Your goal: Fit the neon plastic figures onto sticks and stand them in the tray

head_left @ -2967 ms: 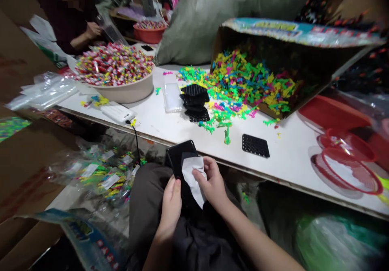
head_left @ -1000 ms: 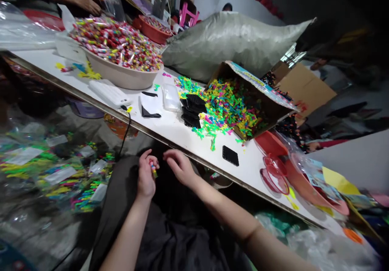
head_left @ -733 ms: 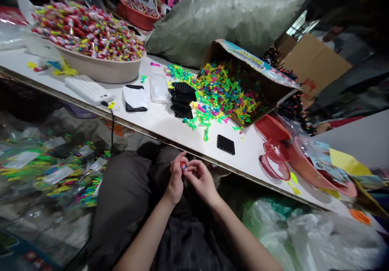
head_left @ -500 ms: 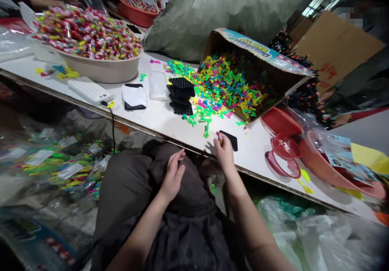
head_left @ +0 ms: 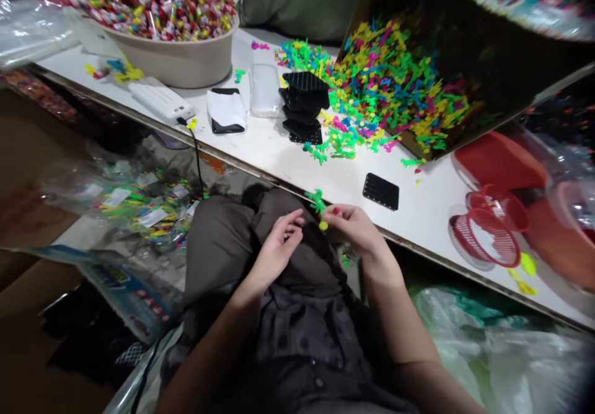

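My right hand pinches a small green plastic toy figure over my lap, just below the table's front edge. My left hand rests close beside it with fingers loosely apart and nothing in them. A single black grid tray lies on the white table just beyond my right hand. A stack of black grid trays stands farther back, next to a spill of colourful plastic figures from a tipped cardboard box.
A beige basin of wrapped candies stands at the back left. A white power bank with a cable, a phone under a white cloth and a clear packet lie on the table. Red strainers sit right. Filled bags lie left.
My right hand came back from the table edge to my lap, now pinching a green figure. The left hand stayed on my lap. The view dipped down and closer.
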The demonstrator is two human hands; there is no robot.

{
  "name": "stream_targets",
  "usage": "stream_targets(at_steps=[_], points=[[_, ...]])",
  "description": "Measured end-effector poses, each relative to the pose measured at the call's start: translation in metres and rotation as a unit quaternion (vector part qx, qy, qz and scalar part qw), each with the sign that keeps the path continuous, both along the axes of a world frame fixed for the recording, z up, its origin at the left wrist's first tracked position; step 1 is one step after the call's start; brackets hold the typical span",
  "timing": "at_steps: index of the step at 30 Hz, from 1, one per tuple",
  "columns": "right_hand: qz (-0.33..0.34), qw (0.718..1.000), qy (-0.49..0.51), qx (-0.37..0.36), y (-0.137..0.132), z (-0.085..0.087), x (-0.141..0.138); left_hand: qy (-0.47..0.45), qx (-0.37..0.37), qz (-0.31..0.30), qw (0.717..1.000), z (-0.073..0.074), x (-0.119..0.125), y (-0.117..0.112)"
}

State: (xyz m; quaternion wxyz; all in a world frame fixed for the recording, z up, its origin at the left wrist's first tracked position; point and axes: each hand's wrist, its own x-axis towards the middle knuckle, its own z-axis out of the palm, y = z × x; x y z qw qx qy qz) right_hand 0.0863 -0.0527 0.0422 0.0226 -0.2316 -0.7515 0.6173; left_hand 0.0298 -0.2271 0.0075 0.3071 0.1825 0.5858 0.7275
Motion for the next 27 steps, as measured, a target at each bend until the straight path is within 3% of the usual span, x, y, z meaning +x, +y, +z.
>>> stream_targets(at_steps=[3, 10, 17, 27], points=[[0.097, 0.991, -0.016, -0.096, -0.034, 0.001, 0.007, -0.044, 0.029, -0.007, 0.999, 0.003, 0.000, 0.002], [0.018, 0.987, 0.073, -0.144, -0.052, -0.004, 0.007, -0.033, 0.145, 0.139, 0.979, 0.006, -0.007, -0.009], [0.004, 0.989, 0.080, -0.125, -0.063, 0.011, 0.007, 0.008, 0.183, 0.186, 0.965, 0.019, -0.019, -0.017], [-0.074, 0.990, 0.109, -0.052, -0.075, 0.004, 0.005, 0.005, 0.215, 0.163, 0.963, 0.024, -0.020, -0.019]])
